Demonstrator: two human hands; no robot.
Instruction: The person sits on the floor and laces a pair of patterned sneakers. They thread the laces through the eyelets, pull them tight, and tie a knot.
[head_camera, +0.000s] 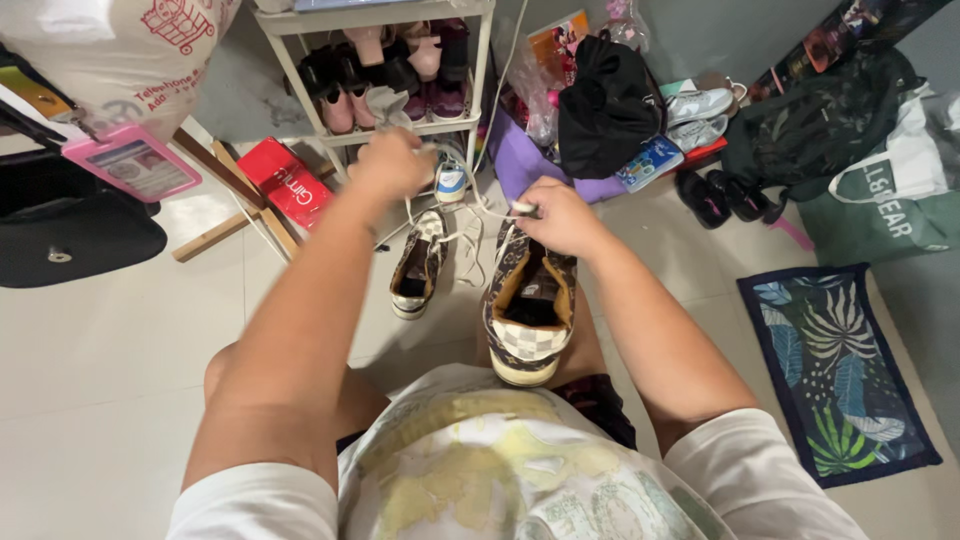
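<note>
A brown and cream checkered high-top shoe (530, 310) rests on my lap, heel toward me, opening up. My right hand (558, 215) sits at the shoe's tongue, pinching a white lace (470, 215) near its end. My left hand (392, 165) is raised further out to the left, fist closed around the other part of the lace, which hangs in loops between the hands. The matching shoe (418, 265) lies on the tiled floor just beyond, to the left.
A white shoe rack (480, 75) with pink and dark shoes stands ahead. A red box (290, 182), wooden legs, a black bag (70, 230) are at left. A black backpack (605, 100), sneakers, black shoes, green bag (880, 215) and leaf-print mat (835, 370) are at right.
</note>
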